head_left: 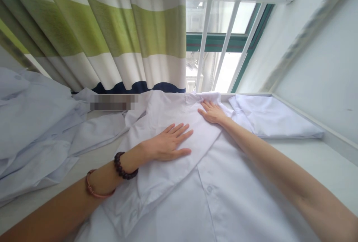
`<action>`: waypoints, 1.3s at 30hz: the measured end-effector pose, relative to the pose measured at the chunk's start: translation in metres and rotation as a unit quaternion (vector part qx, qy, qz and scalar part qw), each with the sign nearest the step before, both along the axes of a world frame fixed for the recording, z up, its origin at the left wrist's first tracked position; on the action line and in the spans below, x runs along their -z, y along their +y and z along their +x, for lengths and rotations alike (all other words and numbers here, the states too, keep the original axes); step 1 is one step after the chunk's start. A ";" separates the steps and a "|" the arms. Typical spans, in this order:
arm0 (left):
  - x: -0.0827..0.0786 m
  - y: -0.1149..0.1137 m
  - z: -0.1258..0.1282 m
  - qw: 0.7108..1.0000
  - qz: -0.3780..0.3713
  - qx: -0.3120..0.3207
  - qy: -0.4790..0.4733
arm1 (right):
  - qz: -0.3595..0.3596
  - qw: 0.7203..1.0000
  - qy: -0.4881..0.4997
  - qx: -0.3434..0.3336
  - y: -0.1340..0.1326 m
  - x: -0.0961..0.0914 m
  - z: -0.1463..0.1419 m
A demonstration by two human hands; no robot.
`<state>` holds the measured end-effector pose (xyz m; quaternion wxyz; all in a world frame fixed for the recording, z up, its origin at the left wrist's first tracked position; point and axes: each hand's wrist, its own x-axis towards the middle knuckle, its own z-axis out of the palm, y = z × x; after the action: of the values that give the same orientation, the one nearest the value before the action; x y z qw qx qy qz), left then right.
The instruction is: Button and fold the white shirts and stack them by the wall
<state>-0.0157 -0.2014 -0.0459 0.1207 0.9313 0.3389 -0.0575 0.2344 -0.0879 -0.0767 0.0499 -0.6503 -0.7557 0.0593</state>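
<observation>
Both hands lay open, gripping nothing: left hand (167,145) flat on the white shirt (229,193), folded flap (167,176) under my fingers, right hand (213,112) fingertips at the collar (208,96). Uneven pressure could have skewed the flap.

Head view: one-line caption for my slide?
Left hand and right hand press flat on a white buttoned fabric shirt.

striped curtain (112,40); window bars (223,44); folded shirt (279,117) right; garment heap (33,122) left

Both hands, left (167,145) and right (213,112), lie flat on a white shirt (223,189).
</observation>
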 end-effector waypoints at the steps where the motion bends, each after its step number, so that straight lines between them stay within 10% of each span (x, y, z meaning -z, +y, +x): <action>1: -0.006 -0.003 -0.005 1.000 -0.019 0.004 0.007 | 0.003 1.000 -0.001 -0.002 0.000 0.001 0.000; 10: -0.075 -0.052 -0.015 0.969 -0.212 -0.044 0.117 | 0.027 1.000 -0.010 -0.007 -0.002 0.007 0.000; 24: -0.065 -0.070 -0.001 0.945 -0.247 0.028 0.212 | 0.069 0.997 -0.012 0.024 -0.009 0.008 0.000; 39: -0.066 -0.087 -0.018 0.978 -0.051 -0.012 0.202 | 0.083 0.996 -0.007 0.016 -0.008 0.009 0.001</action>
<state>-0.0337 -0.2881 0.0203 0.0974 0.8892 0.3638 -0.2598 0.2357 -0.0957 -0.0854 0.0995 -0.6567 -0.7476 -0.0084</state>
